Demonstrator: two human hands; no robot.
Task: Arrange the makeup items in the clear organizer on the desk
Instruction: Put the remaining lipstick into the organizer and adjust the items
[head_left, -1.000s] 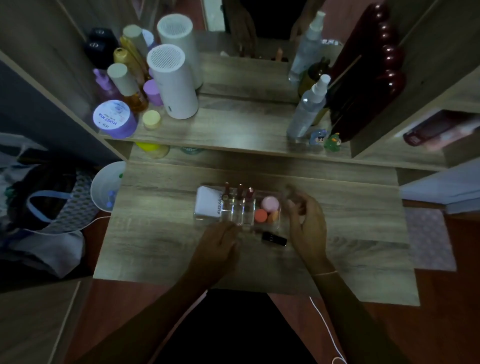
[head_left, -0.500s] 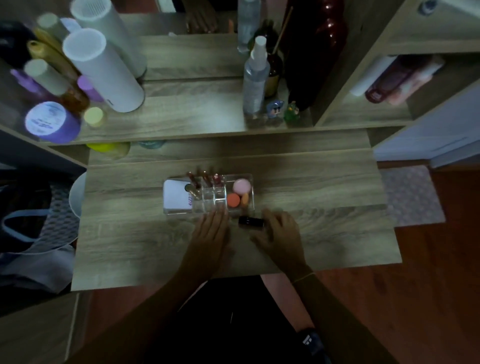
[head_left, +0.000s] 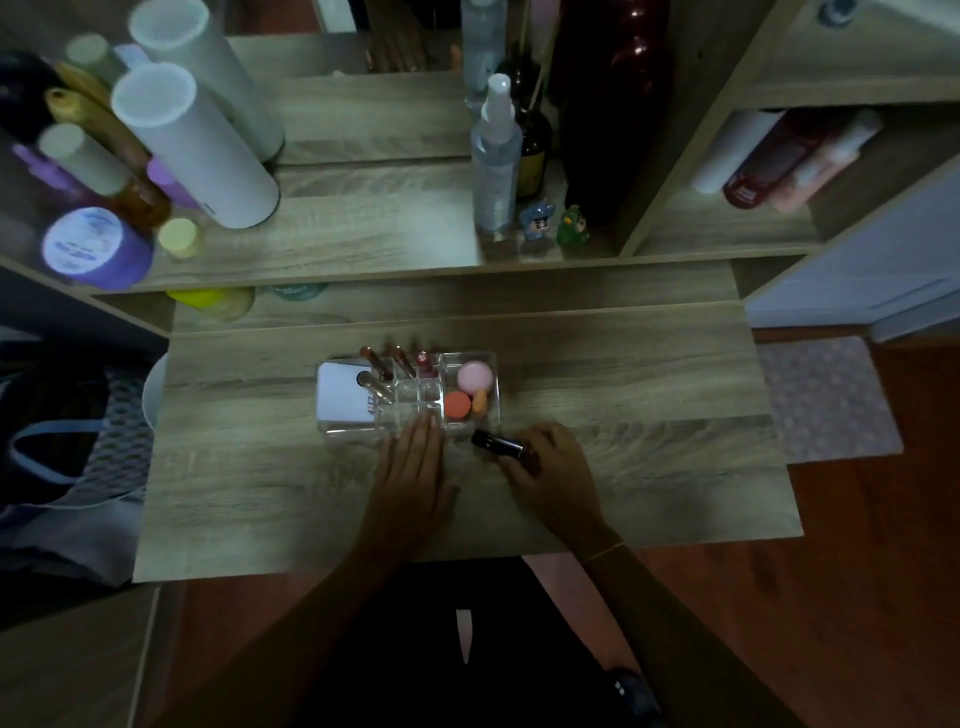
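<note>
The clear organizer (head_left: 494, 415) stands mid-desk. It holds a white box (head_left: 340, 400) at its left, several lipsticks (head_left: 402, 362) upright in the middle cells, and a pink sponge (head_left: 474, 377) with an orange sponge (head_left: 457, 404) at the right. A black tube (head_left: 496, 444) lies just in front of the organizer's right corner, and my right hand (head_left: 550, 475) has its fingers closed on it. Flat on the desk lies my left hand (head_left: 415, 470), fingertips touching the organizer's front wall.
A raised shelf behind the desk (head_left: 260, 493) carries white cylinders (head_left: 202, 150), a purple jar (head_left: 91, 247), a spray bottle (head_left: 496, 156), two small figurines (head_left: 556, 223) and a dark red vase (head_left: 613, 104). A white bin (head_left: 153, 395) sits left of the desk.
My right hand came down from the organizer's right side and closed on the black tube. My left hand flattened against the organizer's front. The camera view shifted.
</note>
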